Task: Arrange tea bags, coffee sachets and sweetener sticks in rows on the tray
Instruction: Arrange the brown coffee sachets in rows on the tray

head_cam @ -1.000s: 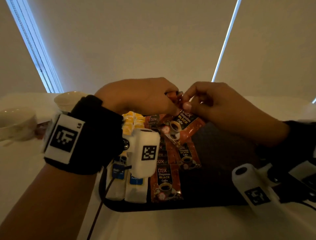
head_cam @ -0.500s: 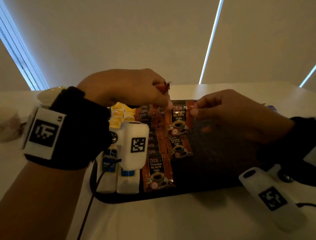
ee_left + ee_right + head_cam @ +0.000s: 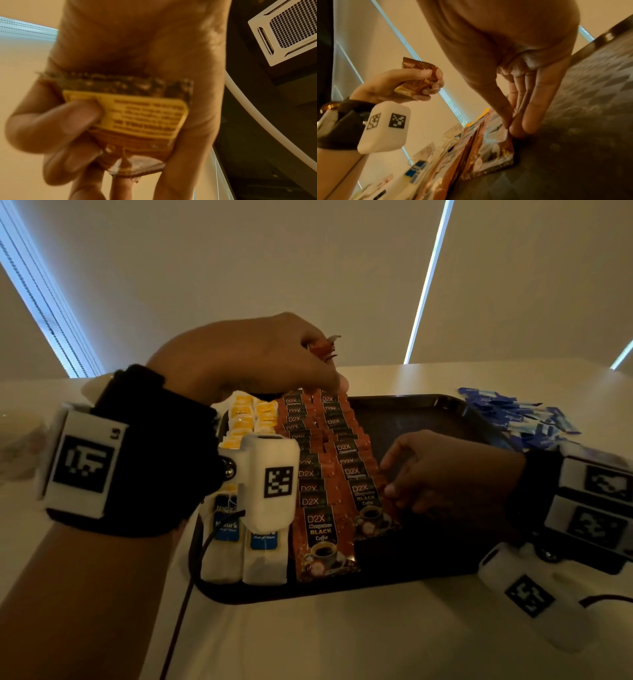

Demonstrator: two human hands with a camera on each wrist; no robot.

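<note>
A black tray (image 3: 428, 440) holds two rows of tea bags (image 3: 224, 542) at its left, white near me and yellow (image 3: 243, 419) farther back. Beside them lie two overlapping rows of orange coffee sachets (image 3: 318, 529). My left hand (image 3: 329, 364) hovers over the tray's far end and grips a small stack of coffee sachets (image 3: 323, 349) (image 3: 137, 115) (image 3: 418, 79). My right hand (image 3: 390, 487) (image 3: 518, 125) is down on the tray, its straight fingers touching the right edge of the nearest sachet (image 3: 368, 505) (image 3: 494, 152) of the second row, which lies flat.
A loose pile of blue sweetener sticks (image 3: 520, 419) lies on the white table (image 3: 342, 645) past the tray's right far corner. The tray's right half shows bare bottom. A pale cup (image 3: 96, 385) peeks out behind my left wrist. A cable (image 3: 181, 611) hangs from the left wrist camera.
My right hand drew one sachet from the left hand's stack, carried it down and toward me, and laid it at the near end of the second coffee row. The left hand stayed raised.
</note>
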